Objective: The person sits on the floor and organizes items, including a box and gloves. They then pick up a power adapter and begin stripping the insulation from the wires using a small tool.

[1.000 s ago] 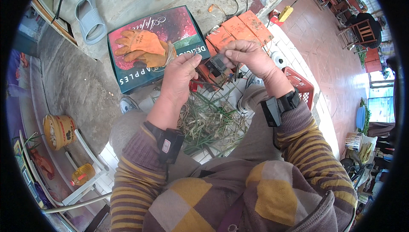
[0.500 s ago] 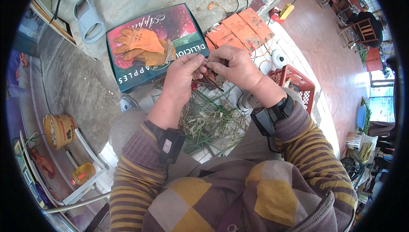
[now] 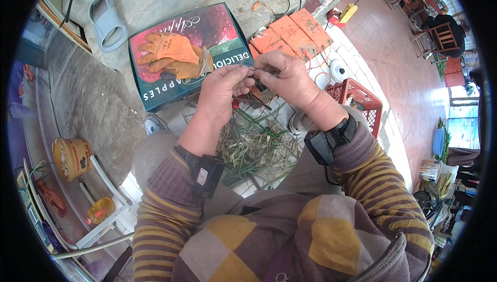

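Both of my hands meet in front of me, just past the lower right edge of a box with a printed lid (image 3: 228,28). My left hand (image 3: 226,88) is closed, thumb pressed to the index finger. My right hand (image 3: 284,77) pinches in the same way close beside it. Between the fingertips is something thin and dark, too small to name. Under the hands lie some dark and red wires or tool parts, partly hidden. Nearer to me spreads a pile of green and dried plant stalks (image 3: 259,145).
Orange work gloves (image 3: 171,54) lie on the box. Orange-red blocks with wires (image 3: 292,33) sit behind my right hand, with a white round spool-like thing (image 3: 339,70) and a red plastic crate (image 3: 370,108) to the right. A grey slipper (image 3: 107,20) lies far left, a round tub (image 3: 71,158) at left.
The fingertips shift slightly against each other; my right hand tilts and rises a little. Both hands keep their pinch, and the surroundings stay as they were.
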